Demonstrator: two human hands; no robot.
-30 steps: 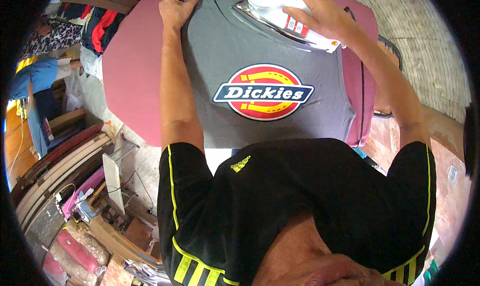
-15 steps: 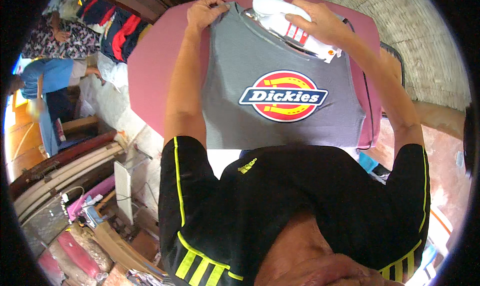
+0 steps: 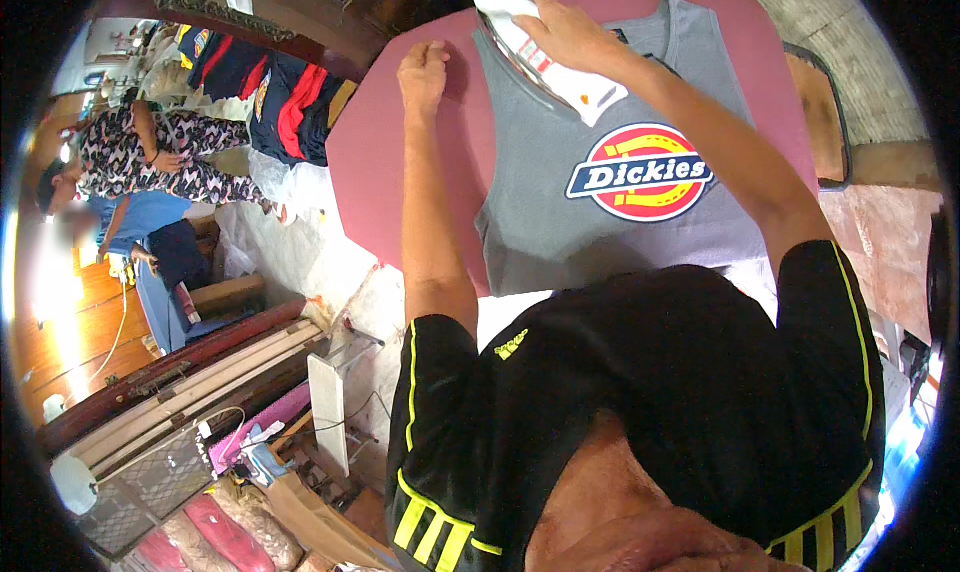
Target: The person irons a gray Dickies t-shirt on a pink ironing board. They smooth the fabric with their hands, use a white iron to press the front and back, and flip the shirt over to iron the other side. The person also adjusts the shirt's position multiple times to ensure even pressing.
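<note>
A grey sleeveless shirt (image 3: 560, 187) with a colourful round print lies spread on the maroon-covered ironing table (image 3: 385, 172). My right hand (image 3: 575, 37) is wrapped round the handle of a white steam iron (image 3: 595, 90). The iron's soleplate rests along the shirt's left shoulder and armhole edge, its far end close to the table's back edge. Beside that edge, on the maroon cover, my left hand (image 3: 424, 75) is apart from the shirt with its fingers curled, and nothing shows in it. My right forearm hides part of the print and the shirt's right side.
Folded dark and red garments (image 3: 290, 107) are stacked beyond the table's left side. Two people (image 3: 150, 157) are at the far left. Wooden planks (image 3: 200, 372), a white board (image 3: 328, 412) and wrapped bundles (image 3: 225, 522) lie at the lower left. A woven mat (image 3: 800, 12) covers the upper right.
My left hand has let go of the shirt's shoulder and closed beside it. The iron has moved left onto that shoulder. The whole view has swung, showing more of the left side.
</note>
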